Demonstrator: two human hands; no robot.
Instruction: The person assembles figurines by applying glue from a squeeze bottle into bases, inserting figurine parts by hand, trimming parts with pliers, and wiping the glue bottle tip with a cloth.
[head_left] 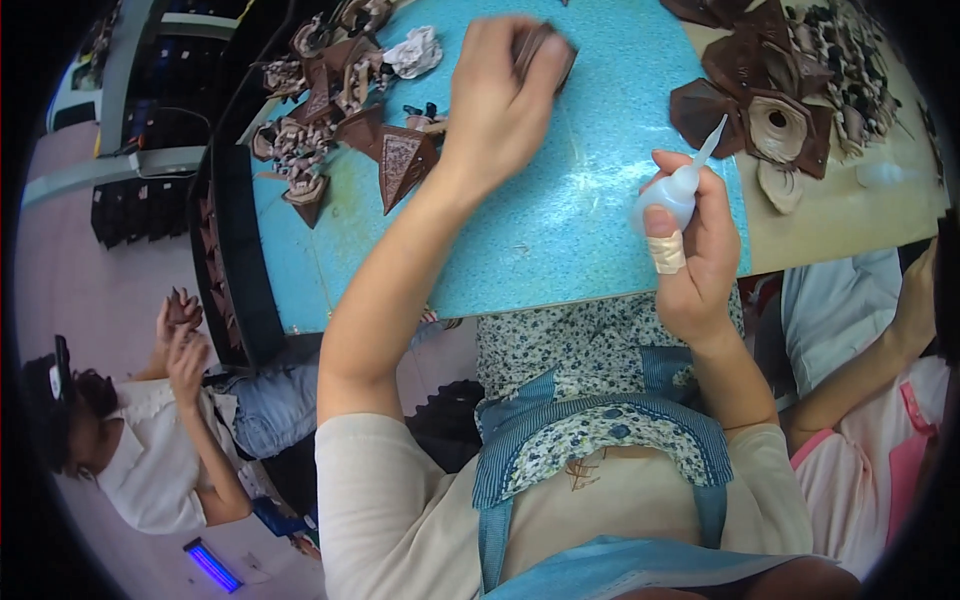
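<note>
The left hand (497, 105) gripped a blurred brown piece (551, 58) over the blue counter (570, 215); the right hand (705, 245) clasped a nozzled bottle (668, 198), tip well apart. That piece seemed unfinished; whether the left heap (402, 158) or right heap (742, 68) was done, I couldn't tell.

Your head-worn fisheye camera looks steeply down, your apron (565, 440) near in the lower half, your left hand (495, 95) and right hand (700, 245) farther up, above the blue tabletop (570, 230).
</note>
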